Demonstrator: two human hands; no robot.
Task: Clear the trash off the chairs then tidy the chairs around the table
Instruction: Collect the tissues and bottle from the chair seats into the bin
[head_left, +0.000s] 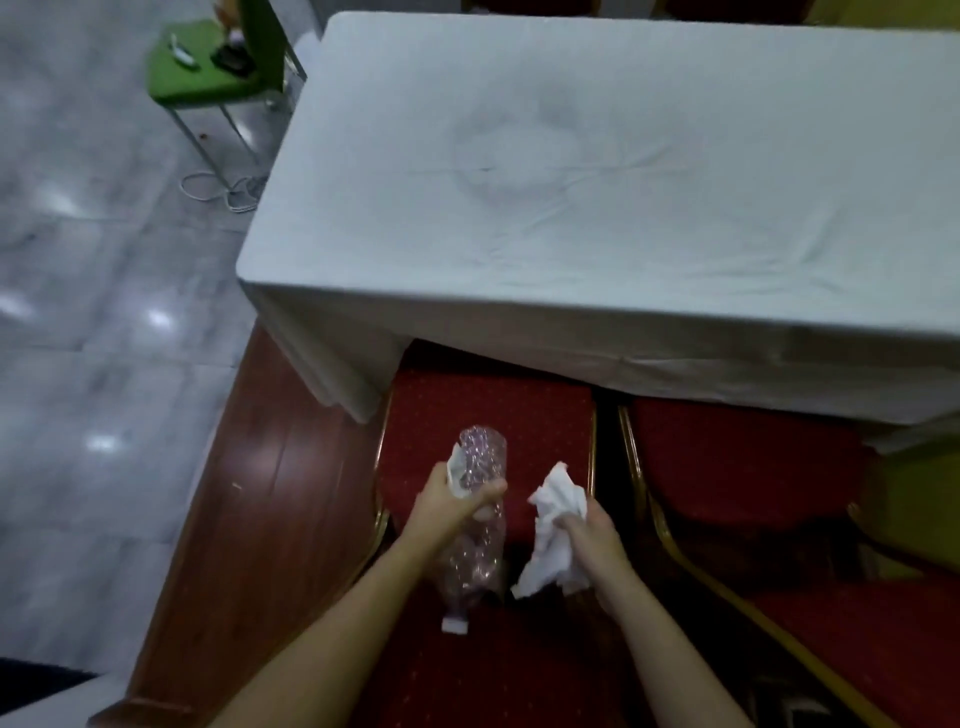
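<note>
Beneath your head camera, the white-clothed table (597, 182) fills most of the view, its cloth creased and hanging over the near edge and corner. To its left lies the pale marble floor (104, 286), with a strip of brown wood flooring (249, 493) running alongside the seats. Tucked partly under the table's near edge is the red chair (493, 415) right in front of you, gold-framed, and a second red chair (743, 467) sits just beside it on your right. Far off at the top left stands a green chair (202, 73) with a few small items on its seat, too blurred to identify, and a loop of white cable (218, 192) on the floor near its legs.

Over the nearer red seat, your left hand (447, 501) is closed around a crumpled clear plastic bottle (478, 519), cap end pointing down toward you, with a scrap of white paper pinched against it. Your right hand (592, 530) is clenched on a crumpled white tissue (553, 530), which hangs below your fist.
</note>
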